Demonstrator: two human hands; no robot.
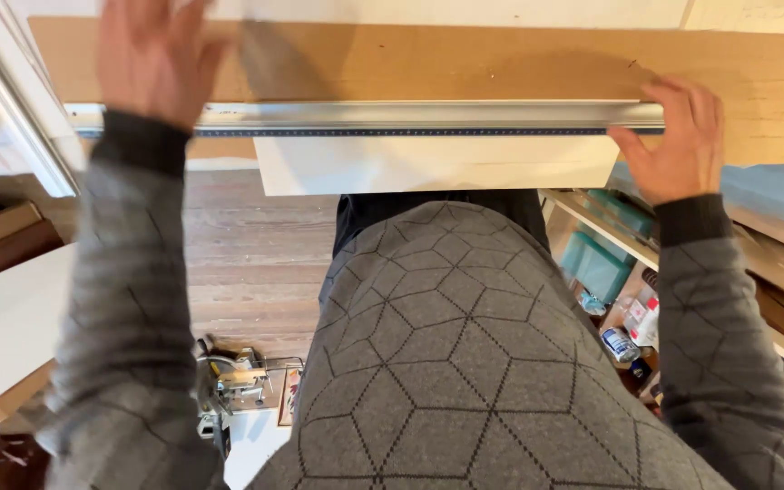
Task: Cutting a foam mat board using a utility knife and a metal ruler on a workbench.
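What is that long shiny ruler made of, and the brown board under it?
The ruler looks like bare metal, probably aluminium: silvery, with bright streaks of reflected light. The board looks like cardboard or thin fibreboard: dull, flat brown, no shine. The sheet hanging below seems white paper.

Long metal ruler (428, 116) spans brown board (465, 63), blocking straight reach across. Left hand (151, 54) and right hand (678, 141) occupy ruler ends. Board between hands open. White sheet (437, 163) overhangs near edge.
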